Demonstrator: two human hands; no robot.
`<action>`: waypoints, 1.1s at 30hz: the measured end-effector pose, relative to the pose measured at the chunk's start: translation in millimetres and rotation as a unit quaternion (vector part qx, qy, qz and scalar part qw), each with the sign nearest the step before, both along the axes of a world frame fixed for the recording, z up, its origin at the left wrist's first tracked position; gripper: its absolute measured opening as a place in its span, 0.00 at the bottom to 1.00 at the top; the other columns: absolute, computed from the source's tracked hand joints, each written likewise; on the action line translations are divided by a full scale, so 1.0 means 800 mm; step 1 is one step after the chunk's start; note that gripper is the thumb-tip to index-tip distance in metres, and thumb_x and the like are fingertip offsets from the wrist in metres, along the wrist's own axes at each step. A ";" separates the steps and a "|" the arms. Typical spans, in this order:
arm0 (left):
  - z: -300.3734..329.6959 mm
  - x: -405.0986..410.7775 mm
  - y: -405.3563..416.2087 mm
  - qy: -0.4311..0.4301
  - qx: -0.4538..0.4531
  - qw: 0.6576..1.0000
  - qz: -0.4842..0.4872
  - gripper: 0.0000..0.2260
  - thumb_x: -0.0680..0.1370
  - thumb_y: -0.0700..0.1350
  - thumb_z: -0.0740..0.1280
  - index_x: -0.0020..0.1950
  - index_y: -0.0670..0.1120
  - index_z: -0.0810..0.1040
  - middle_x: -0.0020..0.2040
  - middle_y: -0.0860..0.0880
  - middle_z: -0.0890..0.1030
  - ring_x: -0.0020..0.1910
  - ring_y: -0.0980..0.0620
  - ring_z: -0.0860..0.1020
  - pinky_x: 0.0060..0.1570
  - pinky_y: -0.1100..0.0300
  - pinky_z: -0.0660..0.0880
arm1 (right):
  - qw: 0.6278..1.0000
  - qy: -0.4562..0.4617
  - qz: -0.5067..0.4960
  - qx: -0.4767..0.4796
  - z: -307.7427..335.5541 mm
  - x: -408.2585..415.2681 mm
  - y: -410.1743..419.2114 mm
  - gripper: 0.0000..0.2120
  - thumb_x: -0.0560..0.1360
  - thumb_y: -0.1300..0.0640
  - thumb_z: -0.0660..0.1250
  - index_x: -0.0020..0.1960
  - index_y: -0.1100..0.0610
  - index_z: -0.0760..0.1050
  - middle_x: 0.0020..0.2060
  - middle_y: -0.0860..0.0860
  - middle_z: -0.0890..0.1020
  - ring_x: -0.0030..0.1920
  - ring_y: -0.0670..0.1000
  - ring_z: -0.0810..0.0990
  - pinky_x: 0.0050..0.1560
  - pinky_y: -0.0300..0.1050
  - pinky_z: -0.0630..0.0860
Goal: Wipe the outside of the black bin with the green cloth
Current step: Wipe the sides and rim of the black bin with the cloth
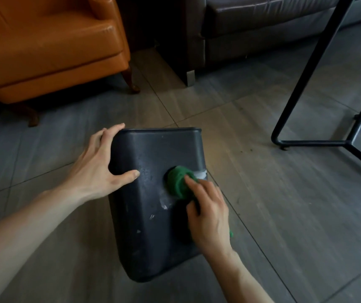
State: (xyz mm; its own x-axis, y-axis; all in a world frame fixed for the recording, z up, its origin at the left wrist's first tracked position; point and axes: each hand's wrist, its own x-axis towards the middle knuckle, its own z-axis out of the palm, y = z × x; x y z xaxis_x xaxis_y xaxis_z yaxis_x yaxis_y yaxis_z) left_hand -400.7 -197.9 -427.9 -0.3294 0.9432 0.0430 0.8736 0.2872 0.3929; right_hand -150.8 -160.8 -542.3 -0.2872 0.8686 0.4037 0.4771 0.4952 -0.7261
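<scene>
The black bin (151, 217) lies on its side on the tiled floor, its wide rim pointing away from me and its base toward me. Pale smears and scuffs mark its upper face. My left hand (97, 169) grips the bin's left edge near the rim, thumb pressed on the top face. My right hand (208, 215) holds the bunched green cloth (178, 182) and presses it on the right part of the top face, next to a whitish patch at the bin's right edge.
An orange leather armchair (50, 47) stands at the back left on wooden legs. A dark sofa (262, 27) is behind the bin. Black metal furniture legs (310, 143) stand on the floor to the right. Grey floor tiles surround the bin.
</scene>
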 end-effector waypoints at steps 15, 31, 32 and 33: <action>-0.005 0.003 -0.001 0.010 0.016 1.000 -0.017 0.49 0.67 0.61 0.78 0.79 0.70 0.48 0.82 0.49 0.53 0.79 0.38 0.63 0.69 0.36 0.70 | 0.999 0.033 0.032 0.004 0.004 -0.024 -0.032 0.26 0.68 0.69 0.69 0.64 0.52 0.81 0.51 0.50 0.79 0.52 0.53 0.77 0.51 0.46 0.77; 0.001 0.012 -0.004 0.013 0.011 1.000 -0.002 0.49 0.66 0.67 0.74 0.78 0.71 0.47 0.82 0.49 0.53 0.80 0.39 0.62 0.69 0.35 0.70 | 0.979 0.060 -0.097 -0.166 0.010 -0.015 0.002 0.26 0.77 0.63 0.64 0.74 0.53 0.75 0.69 0.56 0.77 0.67 0.57 0.75 0.71 0.52 0.72; 0.001 0.012 -0.004 0.014 0.008 1.000 0.000 0.49 0.66 0.67 0.73 0.79 0.71 0.46 0.82 0.49 0.53 0.79 0.39 0.62 0.69 0.35 0.70 | 0.983 0.069 -0.074 -0.153 0.012 -0.019 -0.014 0.26 0.76 0.62 0.62 0.73 0.54 0.75 0.69 0.55 0.76 0.68 0.55 0.74 0.71 0.52 0.71; 0.002 0.012 -0.004 0.014 0.006 1.000 0.001 0.49 0.66 0.68 0.73 0.79 0.71 0.46 0.82 0.49 0.53 0.79 0.39 0.63 0.69 0.35 0.70 | 0.987 0.074 -0.044 -0.138 0.013 -0.021 -0.027 0.27 0.74 0.63 0.61 0.72 0.54 0.76 0.69 0.54 0.76 0.67 0.52 0.73 0.71 0.49 0.71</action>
State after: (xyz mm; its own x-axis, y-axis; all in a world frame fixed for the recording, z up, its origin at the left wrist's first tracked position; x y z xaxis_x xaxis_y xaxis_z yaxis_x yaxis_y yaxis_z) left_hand -391.2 -200.9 -426.7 -0.3295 0.9421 0.0633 0.8841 0.2843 0.3710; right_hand -167.2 -182.6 -532.0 -0.1608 0.9705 0.1796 0.3876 0.2294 -0.8928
